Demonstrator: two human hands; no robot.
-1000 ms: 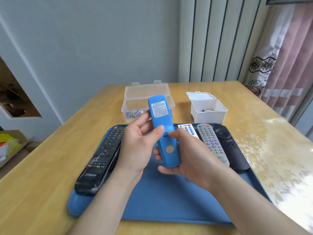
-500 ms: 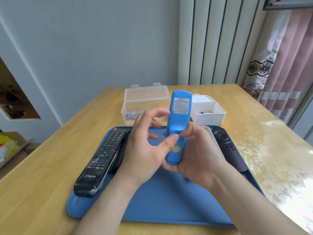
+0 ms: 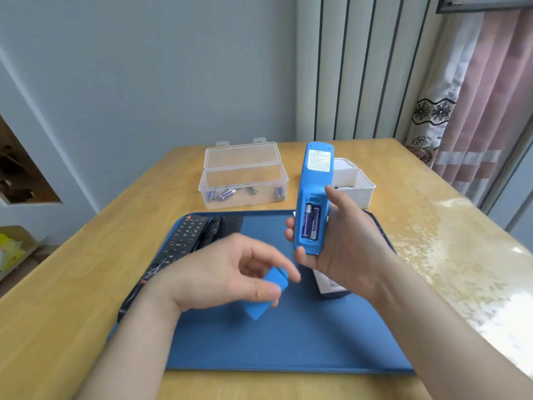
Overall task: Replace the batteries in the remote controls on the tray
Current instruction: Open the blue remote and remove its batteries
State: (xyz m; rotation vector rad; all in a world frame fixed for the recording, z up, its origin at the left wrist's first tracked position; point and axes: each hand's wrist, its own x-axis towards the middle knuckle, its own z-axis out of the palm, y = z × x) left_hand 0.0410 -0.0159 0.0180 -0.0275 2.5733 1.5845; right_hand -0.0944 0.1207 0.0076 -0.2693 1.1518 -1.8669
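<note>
Compartment [image 3: 311,226] on the back of the blue remote [image 3: 315,174] is exposed. Two purple batteries [image 3: 307,225], cylindrical, are seated side by side in it. The remote is a smooth moulded plastic slab with rounded corners and a white printed label near its top end. It is held upright above the tray's 1 o'clock area, back face toward the camera. It is gripped by the right hand [image 3: 349,249]: thumb laid along the right edge, fingertips wrapped round the left edge.

The battery cover [image 3: 266,298], a small blue rectangular plate, is pinched between the thumb and curled fingers of the left hand [image 3: 219,272], over the tray's centre. This area is motion-blurred, so exact finger contact cannot be told.

The tray [image 3: 288,347] is a flat, matte, dark-blue rectangle with rounded corners, set on a varnished wooden table [image 3: 72,284]. A long black remote [image 3: 184,241] is laid along the tray's 9–10 o'clock edge, with wrinkled clear film at its near end. A pale remote [image 3: 328,284], label side up, is partly hidden under the right hand at 3 o'clock.

Beyond the tray at 12 o'clock a clear plastic box [image 3: 242,180] is set, hinged lid up, with loose batteries [image 3: 226,194] inside. At 1 o'clock sits a white box [image 3: 356,184] — largely hidden behind the blue remote.
</note>
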